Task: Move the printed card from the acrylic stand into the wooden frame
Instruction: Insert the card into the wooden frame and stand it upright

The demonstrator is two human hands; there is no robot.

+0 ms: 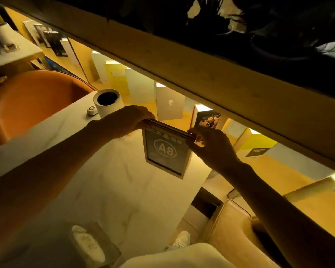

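A light wooden frame point(185, 167) stands upright near the far edge of the white marble table point(108, 182). Behind its front shows a dark printed card point(163, 149) with "A8" in a white oval. My left hand point(130, 120) grips the frame's top left corner. My right hand point(211, 146) pinches the top right corner, fingers at the thin layered top edge. Whether the card sits fully in the frame I cannot tell. No acrylic stand can be made out.
A white cylindrical cup point(108, 102) and a small white round device point(92, 110) stand left of the frame. A clear tissue box point(91, 246) sits at the near edge. An orange chair point(35, 101) is left, a cream seat point(230, 229) right. Books point(169, 105) line the lit shelf behind.
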